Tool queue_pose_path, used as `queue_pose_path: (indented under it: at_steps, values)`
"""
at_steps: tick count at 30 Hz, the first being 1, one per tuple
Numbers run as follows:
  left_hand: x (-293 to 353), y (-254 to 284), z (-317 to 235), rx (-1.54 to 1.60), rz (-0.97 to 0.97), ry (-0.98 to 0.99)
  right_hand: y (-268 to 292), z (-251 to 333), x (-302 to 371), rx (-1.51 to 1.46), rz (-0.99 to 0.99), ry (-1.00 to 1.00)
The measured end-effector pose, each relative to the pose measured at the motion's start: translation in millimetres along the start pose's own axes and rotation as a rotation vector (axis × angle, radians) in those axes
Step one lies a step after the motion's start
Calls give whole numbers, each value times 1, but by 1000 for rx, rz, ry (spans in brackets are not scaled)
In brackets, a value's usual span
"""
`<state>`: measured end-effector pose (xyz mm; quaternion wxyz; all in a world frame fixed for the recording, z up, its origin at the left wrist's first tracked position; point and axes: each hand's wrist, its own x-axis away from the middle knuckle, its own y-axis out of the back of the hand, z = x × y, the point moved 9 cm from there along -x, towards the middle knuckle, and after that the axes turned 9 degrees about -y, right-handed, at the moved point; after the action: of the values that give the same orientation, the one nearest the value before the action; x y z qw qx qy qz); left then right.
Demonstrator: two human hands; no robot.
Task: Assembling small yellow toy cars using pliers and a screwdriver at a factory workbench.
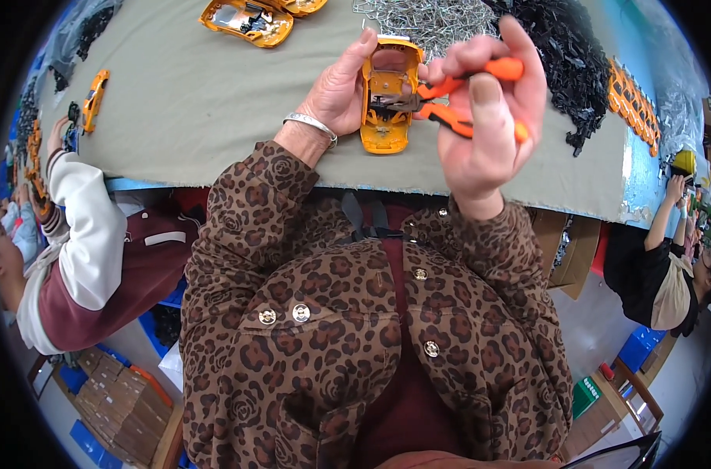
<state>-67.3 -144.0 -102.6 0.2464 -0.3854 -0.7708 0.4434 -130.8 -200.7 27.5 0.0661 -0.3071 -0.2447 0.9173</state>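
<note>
My left hand [338, 95] grips an orange toy car body [386, 139] by its left side, its hollow underside turned up toward me. Black and clear parts show inside the shell. Wrapped around a pair of pliers with orange and black handles [449, 119] is my right hand [496, 117]. The dark jaws of the pliers reach into the middle of the car body, over its right edge. What the jaw tips touch is too small to make out.
More orange car bodies [250, 22] lie at the far left of the cloth-covered table [207, 102]. Beyond my hands are a heap of metal wire pieces [433, 22] and black plastic parts [562, 62]. Orange parts [633, 105] line the right edge. People work at both sides.
</note>
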Motion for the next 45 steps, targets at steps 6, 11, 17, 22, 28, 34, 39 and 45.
queue_pose_path:
  at_steps: [6,11,17,22,28,34,39,45]
  values:
    - [-8,-7,1,-19,102,6,-6,18,29,416,-108,109]
    - [-16,26,5,-115,-239,-84,2,19,11,296,-8,-14]
    - [-3,8,3,-9,-104,-115,-24,64,-3,466,75,84]
    - [-6,1,-13,166,-74,-123,-12,84,14,953,295,150]
    - [23,11,-56,233,-72,-335,55,48,53,1516,447,-172]
    - [41,32,-90,15,-375,-391,74,52,65,1712,426,-278]
    - [44,31,-161,-80,-395,-602,79,48,62,1757,321,-256]
    - [-47,47,-244,-263,-346,-848,77,49,60,1776,278,-212]
